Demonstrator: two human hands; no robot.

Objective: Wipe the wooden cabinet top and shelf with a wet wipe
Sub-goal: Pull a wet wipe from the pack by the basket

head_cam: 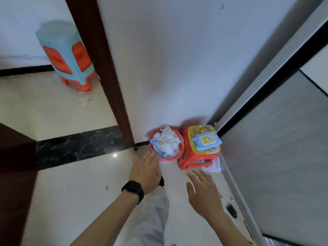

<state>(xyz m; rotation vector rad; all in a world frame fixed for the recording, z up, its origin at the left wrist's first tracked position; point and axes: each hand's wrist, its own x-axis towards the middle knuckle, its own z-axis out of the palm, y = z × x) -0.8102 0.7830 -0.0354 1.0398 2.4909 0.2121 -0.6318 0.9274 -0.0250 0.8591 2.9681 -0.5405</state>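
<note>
A blue and yellow wet wipe pack (206, 140) lies on a small red stool (195, 161) against the white wall. Beside it on the left stands a red bin (166, 158) filled with crumpled white wipes (167, 139). My left hand (146, 172), with a black watch on the wrist, hangs palm down just in front of the bin, fingers apart and empty. My right hand (204, 191) is spread open in front of the stool and holds nothing. A dark wooden edge (16, 166) shows at the far left; I cannot tell whether it is the cabinet.
A dark brown door frame (103, 68) runs down to the floor left of the bin. Behind it stand stacked teal and red stools (67, 54). A sliding glass door (276, 157) with a black frame closes the right side. The floor is pale glossy tile with a black marble strip (76, 148).
</note>
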